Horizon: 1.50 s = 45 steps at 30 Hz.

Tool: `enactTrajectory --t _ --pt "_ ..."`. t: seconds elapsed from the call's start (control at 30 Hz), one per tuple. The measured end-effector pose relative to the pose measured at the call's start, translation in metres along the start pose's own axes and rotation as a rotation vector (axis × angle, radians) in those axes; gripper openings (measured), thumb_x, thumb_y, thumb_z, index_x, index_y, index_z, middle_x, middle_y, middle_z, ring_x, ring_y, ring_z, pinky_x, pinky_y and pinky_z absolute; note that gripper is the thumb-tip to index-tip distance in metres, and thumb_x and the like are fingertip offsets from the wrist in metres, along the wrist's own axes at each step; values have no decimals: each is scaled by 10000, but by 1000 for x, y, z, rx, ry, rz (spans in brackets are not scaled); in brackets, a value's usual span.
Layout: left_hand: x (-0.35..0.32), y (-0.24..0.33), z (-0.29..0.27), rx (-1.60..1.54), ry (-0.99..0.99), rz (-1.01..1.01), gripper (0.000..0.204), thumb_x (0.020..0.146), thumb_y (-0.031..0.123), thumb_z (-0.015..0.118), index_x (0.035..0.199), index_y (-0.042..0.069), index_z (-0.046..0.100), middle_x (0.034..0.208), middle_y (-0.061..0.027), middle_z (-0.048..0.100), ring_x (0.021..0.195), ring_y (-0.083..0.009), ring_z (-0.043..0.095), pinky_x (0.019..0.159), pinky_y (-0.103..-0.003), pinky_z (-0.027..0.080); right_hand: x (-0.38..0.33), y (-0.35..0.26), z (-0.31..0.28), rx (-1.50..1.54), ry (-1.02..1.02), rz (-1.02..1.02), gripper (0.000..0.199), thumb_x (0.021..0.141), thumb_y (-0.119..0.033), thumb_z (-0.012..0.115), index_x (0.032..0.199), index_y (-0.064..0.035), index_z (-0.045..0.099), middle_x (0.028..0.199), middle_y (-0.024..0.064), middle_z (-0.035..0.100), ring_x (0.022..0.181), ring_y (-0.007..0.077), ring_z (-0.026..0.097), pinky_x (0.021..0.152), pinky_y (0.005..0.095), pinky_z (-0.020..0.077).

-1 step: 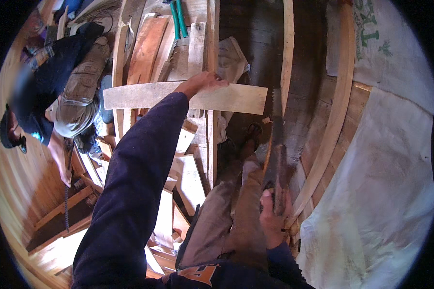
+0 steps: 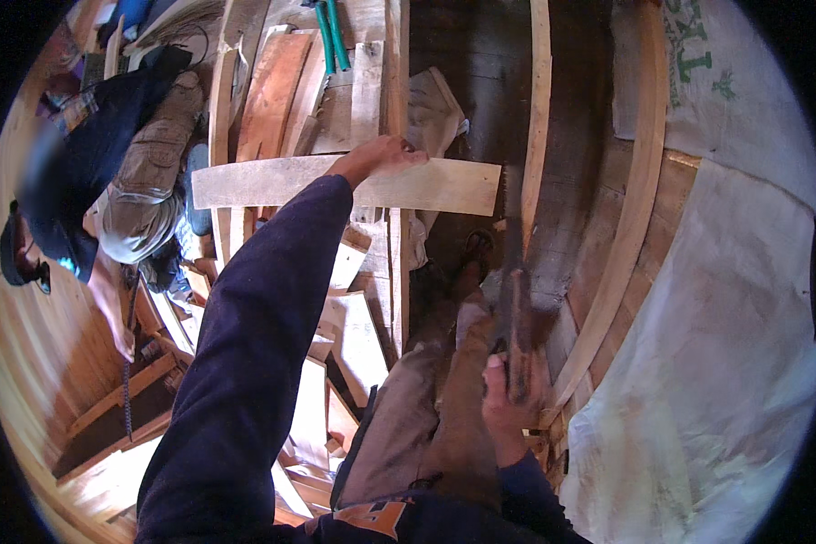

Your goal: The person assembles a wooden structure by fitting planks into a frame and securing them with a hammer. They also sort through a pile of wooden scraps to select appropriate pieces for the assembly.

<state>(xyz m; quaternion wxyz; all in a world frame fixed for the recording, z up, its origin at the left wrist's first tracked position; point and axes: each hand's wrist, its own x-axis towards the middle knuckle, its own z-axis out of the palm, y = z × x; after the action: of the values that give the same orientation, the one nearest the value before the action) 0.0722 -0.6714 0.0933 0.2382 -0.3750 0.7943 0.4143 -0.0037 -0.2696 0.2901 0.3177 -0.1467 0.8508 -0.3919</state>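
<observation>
Nothing has shifted: left hand [image 2: 383, 156] still presses the plank [image 2: 444, 186].

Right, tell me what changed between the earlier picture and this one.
Nothing has visibly changed. The left hand stays flat on the pale plank, and the right hand still grips the saw by its handle. The crouching person at the left has not moved.

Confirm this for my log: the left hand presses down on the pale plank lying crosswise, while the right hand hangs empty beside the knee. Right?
Not quite. The left hand does rest on the pale plank, but the head view shows the right hand is not empty: it grips a dark handsaw.
</observation>
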Motion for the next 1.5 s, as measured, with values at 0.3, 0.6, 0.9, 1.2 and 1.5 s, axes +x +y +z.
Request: enactTrajectory --t 0.3,0.6,0.9,1.2,1.5 --pt "-30 21 12 432 239 88 704 873 646 430 978 21 735 970 -224 692 1068 -335 611 994 -497 393 -21 7 84 49 -68 -127 242 862 -198 696 971 -1 606 817 125 631 737 240 628 679 360 486" --pt "-9 6 27 412 321 163 791 828 753 352 913 80 760 948 -175 702 1099 -300 576 1018 -527 292 -19 27 102 192 -92 -24 187 840 -160 704 871 -21 583 725 107 615 667 222 642 605 346 492" --pt "-7 4 33 378 449 286 658 836 626 408 937 82 764 919 -183 706 1033 -317 600 948 -525 316 -31 29 121 244 -78 11 190 811 -163 710 816 -36 568 673 113 603 610 228 638 579 351 491" --pt "-15 11 31 382 404 240 484 859 500 495 963 116 770 923 -174 715 1036 -322 605 970 -502 334 -30 44 125 346 -90 42 174 808 -152 693 900 -20 627 724 121 633 651 258 655 614 355 508" --pt "-17 15 26 539 369 263 409 877 458 532 1002 139 756 1014 -124 710 1066 -321 607 999 -476 384 -18 30 121 296 -95 -69 492 864 -134 616 1300 41 467 1050 214 626 885 216 653 766 317 524"
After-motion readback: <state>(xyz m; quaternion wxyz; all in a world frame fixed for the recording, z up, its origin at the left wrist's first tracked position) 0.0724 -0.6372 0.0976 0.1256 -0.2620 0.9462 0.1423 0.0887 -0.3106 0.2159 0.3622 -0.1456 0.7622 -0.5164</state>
